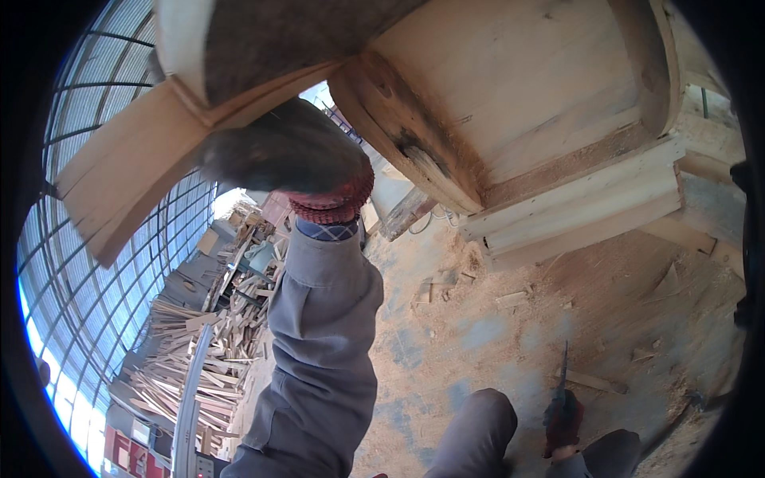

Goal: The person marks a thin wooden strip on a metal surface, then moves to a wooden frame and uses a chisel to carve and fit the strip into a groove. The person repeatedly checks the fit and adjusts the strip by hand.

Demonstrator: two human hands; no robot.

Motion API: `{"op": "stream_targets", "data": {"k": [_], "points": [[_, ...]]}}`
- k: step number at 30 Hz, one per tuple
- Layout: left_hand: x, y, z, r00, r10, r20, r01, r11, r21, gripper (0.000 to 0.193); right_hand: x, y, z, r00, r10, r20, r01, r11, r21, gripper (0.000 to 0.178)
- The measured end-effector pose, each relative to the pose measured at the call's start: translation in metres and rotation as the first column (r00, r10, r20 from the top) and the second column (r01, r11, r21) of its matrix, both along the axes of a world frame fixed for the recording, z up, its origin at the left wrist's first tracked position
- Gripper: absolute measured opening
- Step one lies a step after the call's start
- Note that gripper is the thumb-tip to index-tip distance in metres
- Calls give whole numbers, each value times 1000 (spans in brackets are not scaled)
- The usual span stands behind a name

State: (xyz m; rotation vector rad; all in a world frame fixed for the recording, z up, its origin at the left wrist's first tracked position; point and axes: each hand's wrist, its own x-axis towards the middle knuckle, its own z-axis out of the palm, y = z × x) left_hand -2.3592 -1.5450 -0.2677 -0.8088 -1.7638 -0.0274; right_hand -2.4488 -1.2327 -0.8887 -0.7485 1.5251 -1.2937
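My left hand [287, 151], in a dark glove with a red knit cuff, is raised at the upper left and blurred. It grips a curved wooden piece [135, 163], its fingertips hidden behind the wood. Above and right of it looms a large wooden frame with a pale panel [526, 88] and a rounded, rough-edged board [414, 131]. Low on the right, my right hand [563, 422], gloved in dark and red, is closed around a thin pointed tool [565, 368] whose tip points up and away. The tool's exact kind cannot be made out.
Sawdust and wood scraps [510, 299] litter the floor [414, 350] beneath the frame. A big heap of offcuts [199, 374] lies at the left, beside a pale metal rail [190, 398]. Behind that stands a translucent wall with a dark grid [88, 239]. My knees show at the bottom.
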Motion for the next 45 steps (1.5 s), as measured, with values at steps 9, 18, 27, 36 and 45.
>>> {"op": "stream_targets", "data": {"k": [9, 18, 27, 36, 45], "points": [[51, -55, -56, 833, 424, -355, -309, 889, 338, 84, -4, -3, -20, 969, -38, -243, 37, 999, -7, 25], [18, -45, -80, 872, 473, -126, -367, 802, 471, 81, -12, -9, 11, 964, 60, -258, -44, 997, 68, 30], [1, 46, -40, 914, 391, 110, -396, 796, 458, 59, -47, 5, 191, 920, -146, 363, 163, 987, -15, 34], [-5, 64, -1, 997, 67, 23, -71, 915, 397, 83, -50, 44, 236, 947, -207, 247, 241, 964, -115, 38], [-46, 67, -6, 972, 92, -215, 73, 755, 652, 99, -42, 61, 210, 904, -295, 309, 311, 950, -4, 34]]}}
